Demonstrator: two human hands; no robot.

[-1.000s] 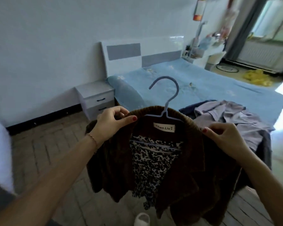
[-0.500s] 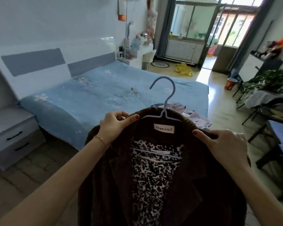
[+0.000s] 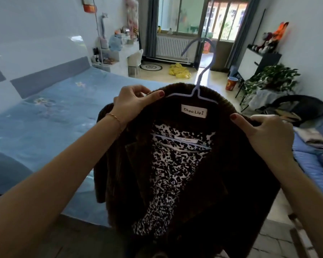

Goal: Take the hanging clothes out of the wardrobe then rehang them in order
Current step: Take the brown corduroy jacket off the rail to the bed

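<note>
Both hands grip hangered brown jacket.

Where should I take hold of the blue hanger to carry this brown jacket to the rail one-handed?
Judging from this view, grip the blue hanger at its bare neck, just below the hook, coming from above. Only the hook and neck stand clear of the brown jacket; its arms lie under the collar, where the left hand and right hand pinch the shoulders.
</note>
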